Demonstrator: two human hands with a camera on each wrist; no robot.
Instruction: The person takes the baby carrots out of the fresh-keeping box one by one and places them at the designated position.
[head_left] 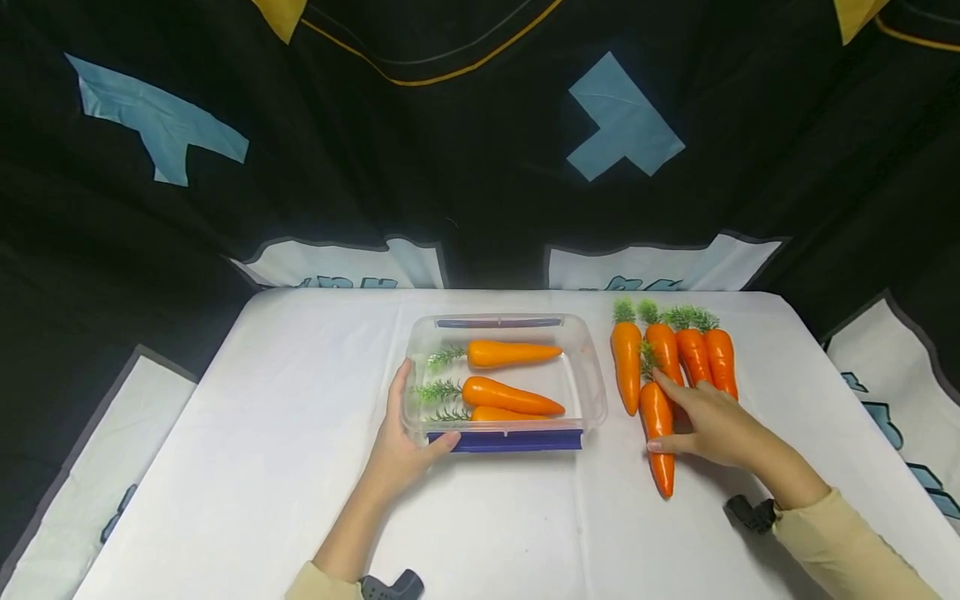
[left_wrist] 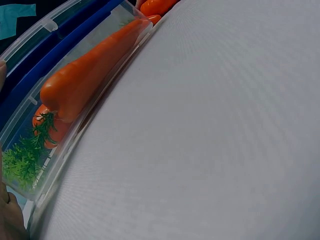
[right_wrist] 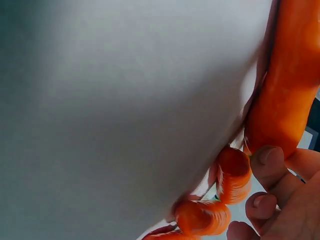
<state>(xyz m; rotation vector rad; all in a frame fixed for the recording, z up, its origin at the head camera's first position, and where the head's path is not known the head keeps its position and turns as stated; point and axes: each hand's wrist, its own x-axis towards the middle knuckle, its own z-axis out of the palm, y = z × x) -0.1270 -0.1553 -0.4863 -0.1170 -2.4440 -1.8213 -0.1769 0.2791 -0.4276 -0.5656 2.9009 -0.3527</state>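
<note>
A clear plastic container (head_left: 592, 375) with a blue latch (head_left: 517, 441) along its front stands mid-table. Three glossy orange carrots (head_left: 513, 354) with green tops lie inside, tops to the left. My left hand (head_left: 401, 454) grips the container's front left corner, thumb over the front rim and fingers along the side. To the right, my right hand (head_left: 712, 425) holds the nearest carrot (head_left: 657, 408) between thumb and index finger. That carrot's thick end shows beside my fingertips (right_wrist: 270, 160) in the right wrist view. Its tip points toward me.
Several more carrots (head_left: 720, 358) lie in a row behind my right hand, green tops pointing away. One carrot (head_left: 626, 367) lies just left of them, beside the container. A white cloth covers the table (head_left: 262, 433). Beyond its far edge hangs a dark patterned cloth (head_left: 465, 183).
</note>
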